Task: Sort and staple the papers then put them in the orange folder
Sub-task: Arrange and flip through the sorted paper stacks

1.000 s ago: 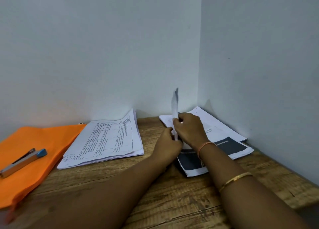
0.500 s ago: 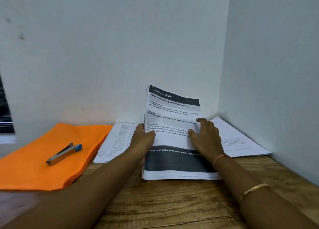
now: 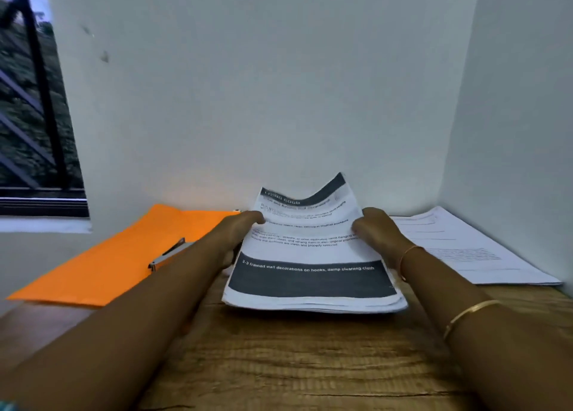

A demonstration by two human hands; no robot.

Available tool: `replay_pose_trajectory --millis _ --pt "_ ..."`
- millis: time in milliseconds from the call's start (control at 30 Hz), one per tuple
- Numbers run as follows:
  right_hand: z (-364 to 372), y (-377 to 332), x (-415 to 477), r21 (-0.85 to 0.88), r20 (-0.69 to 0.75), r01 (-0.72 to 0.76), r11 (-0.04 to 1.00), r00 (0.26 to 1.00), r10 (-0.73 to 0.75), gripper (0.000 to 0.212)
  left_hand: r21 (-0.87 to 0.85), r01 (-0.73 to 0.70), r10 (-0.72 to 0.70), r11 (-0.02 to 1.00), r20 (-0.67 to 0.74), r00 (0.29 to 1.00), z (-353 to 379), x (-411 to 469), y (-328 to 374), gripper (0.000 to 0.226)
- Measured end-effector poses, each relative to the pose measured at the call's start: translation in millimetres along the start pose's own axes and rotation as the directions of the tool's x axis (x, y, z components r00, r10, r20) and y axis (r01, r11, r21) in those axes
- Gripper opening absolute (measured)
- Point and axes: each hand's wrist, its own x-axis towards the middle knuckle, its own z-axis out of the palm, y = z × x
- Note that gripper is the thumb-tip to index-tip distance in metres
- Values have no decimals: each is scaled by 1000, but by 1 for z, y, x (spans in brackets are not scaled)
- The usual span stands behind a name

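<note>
Paper stack (image 3: pixel 310 249) lies mid-table, its far end curling up. The left hand (image 3: pixel 238 231) and right hand (image 3: pixel 375 231) grip its side edges. Its header reads "LIVING ROOM", its dark band "2-3 framed wall decorations on hooks, damp cleaning cloth". To the left, the orange folder (image 3: pixel 117 255) bears a stapler (image 3: pixel 167 254).

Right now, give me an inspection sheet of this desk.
Surface: wooden table, grain visible.
Job's things: paper stack between the hands, far end lifted and bowed; orange folder flat at left, stapler lying on it; second paper pile flat at right by the wall.
Clutter: nothing seen.
Grippers: left hand grips the stack's left edge; right hand grips its right edge.
Cables: nothing seen.
Surroundings: white walls meeting in a corner; window at far left.
</note>
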Motion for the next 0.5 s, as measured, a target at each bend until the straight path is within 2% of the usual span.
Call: replay_pose_trajectory --millis 67,200,267,333,400,500 --pt "3 6 -8 -55 58 59 997 997 -56 13 102 29 -27 994 -22 999 -3 9 -4 33" --pt "3 19 -24 -33 118 176 984 978 -171 31 276 9 5 961 -50 999 -1 18 -18 30" --pt "3 23 -22 -20 97 150 989 984 -147 25 389 -23 48 921 -56 997 2 18 -21 13" --pt "4 23 -18 -48 65 71 996 996 -68 25 484 -33 65 874 -51 997 3 17 -20 22" --pt "5 22 -20 -79 64 54 995 997 -49 21 532 -45 90 846 -59 994 3 16 -18 24" --pt "7 23 -21 -99 16 46 994 999 -44 34 565 -26 109 825 -113 988 2 15 -20 28"
